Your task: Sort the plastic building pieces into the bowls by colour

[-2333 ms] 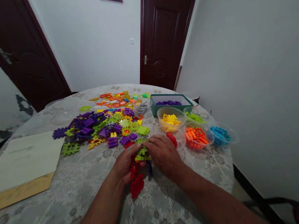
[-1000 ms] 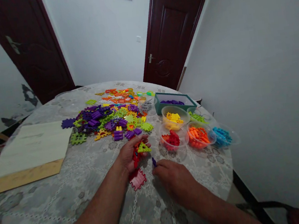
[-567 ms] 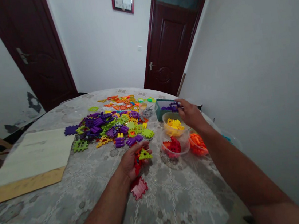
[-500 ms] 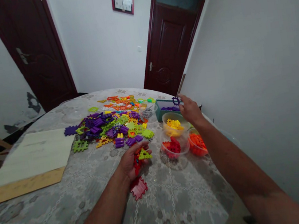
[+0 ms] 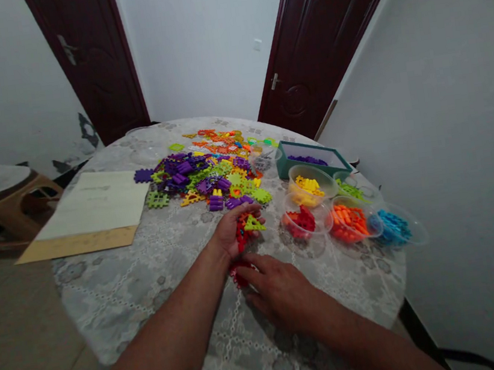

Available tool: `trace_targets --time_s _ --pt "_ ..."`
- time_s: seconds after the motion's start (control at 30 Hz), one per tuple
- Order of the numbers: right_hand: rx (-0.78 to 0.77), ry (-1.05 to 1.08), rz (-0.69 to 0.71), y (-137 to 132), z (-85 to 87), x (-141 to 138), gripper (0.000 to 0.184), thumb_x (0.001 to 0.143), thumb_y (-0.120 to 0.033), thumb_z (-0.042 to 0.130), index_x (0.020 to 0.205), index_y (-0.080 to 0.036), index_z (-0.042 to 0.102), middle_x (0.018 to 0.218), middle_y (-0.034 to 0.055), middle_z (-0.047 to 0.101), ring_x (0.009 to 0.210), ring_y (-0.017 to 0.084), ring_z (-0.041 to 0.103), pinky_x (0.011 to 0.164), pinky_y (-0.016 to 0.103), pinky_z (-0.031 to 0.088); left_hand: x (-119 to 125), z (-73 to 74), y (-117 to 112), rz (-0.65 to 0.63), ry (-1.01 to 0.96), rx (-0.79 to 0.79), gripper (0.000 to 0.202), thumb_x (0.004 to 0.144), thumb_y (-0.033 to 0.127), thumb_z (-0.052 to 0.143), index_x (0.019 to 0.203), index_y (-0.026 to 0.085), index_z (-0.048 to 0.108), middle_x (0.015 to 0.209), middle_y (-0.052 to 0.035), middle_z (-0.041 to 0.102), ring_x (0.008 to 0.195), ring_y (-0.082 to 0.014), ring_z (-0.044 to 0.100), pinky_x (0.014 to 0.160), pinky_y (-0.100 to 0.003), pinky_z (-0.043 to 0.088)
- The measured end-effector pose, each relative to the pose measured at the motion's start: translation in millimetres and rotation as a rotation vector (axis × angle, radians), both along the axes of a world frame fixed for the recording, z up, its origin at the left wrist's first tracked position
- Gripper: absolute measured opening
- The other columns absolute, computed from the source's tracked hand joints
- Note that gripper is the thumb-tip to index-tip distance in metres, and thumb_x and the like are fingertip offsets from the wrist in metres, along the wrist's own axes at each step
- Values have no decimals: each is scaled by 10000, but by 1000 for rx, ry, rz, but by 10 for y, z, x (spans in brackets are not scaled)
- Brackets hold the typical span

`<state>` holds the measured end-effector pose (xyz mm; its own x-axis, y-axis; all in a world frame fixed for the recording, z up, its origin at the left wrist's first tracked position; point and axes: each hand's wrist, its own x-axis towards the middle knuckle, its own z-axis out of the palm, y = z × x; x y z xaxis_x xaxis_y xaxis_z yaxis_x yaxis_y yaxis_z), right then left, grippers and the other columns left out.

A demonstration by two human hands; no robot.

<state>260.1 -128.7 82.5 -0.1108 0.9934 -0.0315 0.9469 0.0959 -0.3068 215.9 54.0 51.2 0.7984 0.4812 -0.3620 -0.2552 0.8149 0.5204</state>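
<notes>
My left hand is cupped palm up around several plastic building pieces. A yellow-green triangular piece lies on top, with red pieces under it. My right hand is just below, its fingers bent over a red notched square piece on the table. The fingers cover most of that piece. Beyond my left hand spreads a mixed pile of building pieces in purple, green, yellow and orange.
To the right stand clear bowls of yellow pieces, red pieces, orange pieces, green pieces and blue pieces. A teal box holds purple pieces. Paper sheets lie left on the patterned tablecloth.
My right hand has come back from the teal box to the red square piece, and the purple piece it held is gone from it. My left hand still holds its pieces. The view has tilted down.
</notes>
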Motion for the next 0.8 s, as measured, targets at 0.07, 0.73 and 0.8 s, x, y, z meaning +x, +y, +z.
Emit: trace_targets --time_s 0.07,0.73,0.8 --pt "24 -5 -20 102 -120 -18 367 1038 -245 565 1405 -230 570 1451 118 604 1215 267 638 967 419 581 0 8 2 6 12 7 214 932 260 663 1012 86 760 888 -132 742 735 -209 743 384 -200 468" --pt "446 112 -318 -182 278 746 284 1101 -289 425 1074 -207 697 957 66 764 844 196 709 773 304 531 -4 22 7 5 29 50 210 945 227 648 1049 76 752 908 -142 755 737 -214 744 415 -226 523" --pt "518 119 -455 -221 428 993 297 1101 -330 439 1070 -218 712 951 66 773 835 206 716 764 313 534 -5 30 6 2 41 46 220 956 234 638 1054 73 751 902 -148 755 724 -211 740 422 -234 534"
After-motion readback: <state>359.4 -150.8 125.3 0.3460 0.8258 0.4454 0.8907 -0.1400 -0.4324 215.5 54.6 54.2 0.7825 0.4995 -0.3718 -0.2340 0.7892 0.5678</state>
